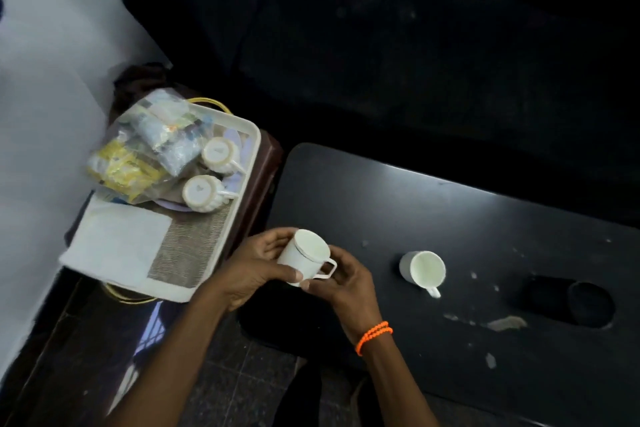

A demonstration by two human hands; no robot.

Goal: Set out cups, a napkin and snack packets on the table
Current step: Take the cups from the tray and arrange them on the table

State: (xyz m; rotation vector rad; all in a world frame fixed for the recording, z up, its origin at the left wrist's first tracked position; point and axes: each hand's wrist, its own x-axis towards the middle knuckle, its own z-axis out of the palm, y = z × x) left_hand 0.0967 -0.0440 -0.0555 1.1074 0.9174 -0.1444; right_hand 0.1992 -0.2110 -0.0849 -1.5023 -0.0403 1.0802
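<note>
Snack packets [145,149] blurred, labels unreadable

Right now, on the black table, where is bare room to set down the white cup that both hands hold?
The black table is bare between the held white cup and the upright white mug, also behind that mug. Past it, the round dark hole is no place. The cream plastic tray is crowded: two upturned cups, packets, a cloth.

We see white cups [422,270], a black bench [485,218], yellow snack packets [121,170], and an orange bracelet [374,336].
</note>
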